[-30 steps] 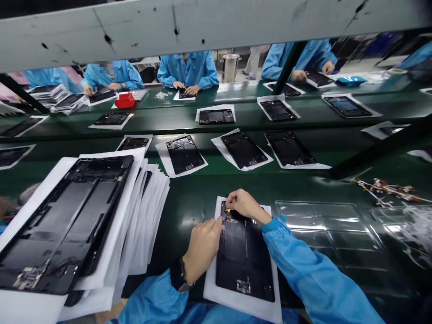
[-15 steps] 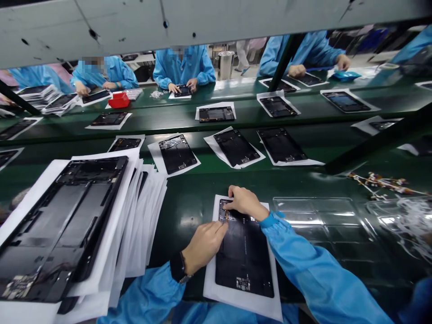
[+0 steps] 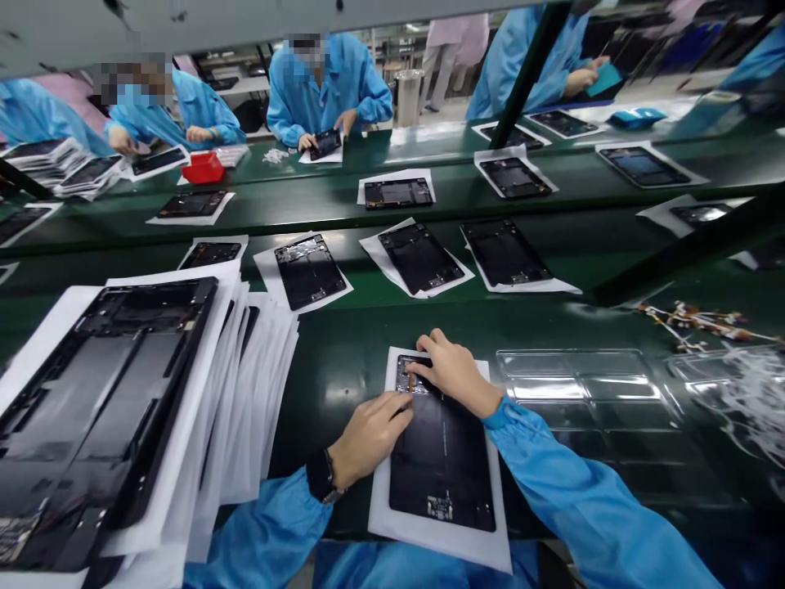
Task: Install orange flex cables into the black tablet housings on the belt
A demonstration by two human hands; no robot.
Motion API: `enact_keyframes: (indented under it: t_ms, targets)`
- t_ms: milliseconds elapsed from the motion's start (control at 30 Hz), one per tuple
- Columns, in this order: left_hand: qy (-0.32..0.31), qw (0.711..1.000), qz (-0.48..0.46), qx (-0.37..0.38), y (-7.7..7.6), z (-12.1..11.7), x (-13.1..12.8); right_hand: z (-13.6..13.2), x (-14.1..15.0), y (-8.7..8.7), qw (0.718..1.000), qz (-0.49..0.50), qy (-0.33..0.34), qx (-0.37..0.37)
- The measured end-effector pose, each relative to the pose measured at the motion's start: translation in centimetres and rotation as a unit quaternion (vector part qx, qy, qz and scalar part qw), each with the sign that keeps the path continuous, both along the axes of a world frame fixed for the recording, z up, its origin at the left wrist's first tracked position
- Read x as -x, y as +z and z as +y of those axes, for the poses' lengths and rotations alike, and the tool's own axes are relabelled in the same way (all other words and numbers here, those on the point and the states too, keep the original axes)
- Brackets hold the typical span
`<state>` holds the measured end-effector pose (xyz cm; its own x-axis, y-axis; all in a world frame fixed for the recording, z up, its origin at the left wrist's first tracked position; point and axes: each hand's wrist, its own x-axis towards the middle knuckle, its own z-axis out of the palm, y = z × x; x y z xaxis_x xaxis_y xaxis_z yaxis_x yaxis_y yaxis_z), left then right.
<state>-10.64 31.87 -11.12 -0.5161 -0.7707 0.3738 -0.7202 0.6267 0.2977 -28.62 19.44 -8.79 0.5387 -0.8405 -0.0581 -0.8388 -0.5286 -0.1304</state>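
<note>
A black tablet frame (image 3: 442, 458) lies on a white sheet (image 3: 380, 515) on the green bench in front of me. My right hand (image 3: 457, 372) rests on its top left corner, fingers curled, pressing a small orange flex part (image 3: 410, 381) onto it. My left hand (image 3: 368, 433) lies on the frame's left edge, fingers closed, fingertips pointing at the same spot. Both arms wear blue sleeves; a dark watch (image 3: 319, 477) is on my left wrist.
A tall stack of frames on white sheets (image 3: 123, 409) stands at my left. A clear plastic tray (image 3: 601, 401) lies at my right, with loose cable parts (image 3: 705, 319) beyond. More frames (image 3: 310, 270) ride the belt; people in blue coats work opposite.
My right hand has lowered onto the frame's top left corner and my left fingertips have slid in closer to it. The view has tilted slightly upward.
</note>
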Motion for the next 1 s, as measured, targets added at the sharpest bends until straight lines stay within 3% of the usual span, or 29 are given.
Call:
enact_keyframes:
  t_ms: [200, 867, 1000]
  targets:
    - [-0.028, 0.999, 0.014, 0.009, -1.1, -0.2, -0.1, -0.6, 0.0, 0.0, 0.999, -0.014, -0.018, -0.045]
    - [-0.036, 0.999, -0.024, 0.026, -0.8, -0.2, 0.1, -0.6, 0.1, 0.1, 0.998, -0.029, -0.030, -0.037]
    - [-0.037, 0.999, -0.034, -0.014, -0.3, -0.1, 0.1, 0.3, 1.4, 1.5, 0.987, -0.134, -0.036, -0.086]
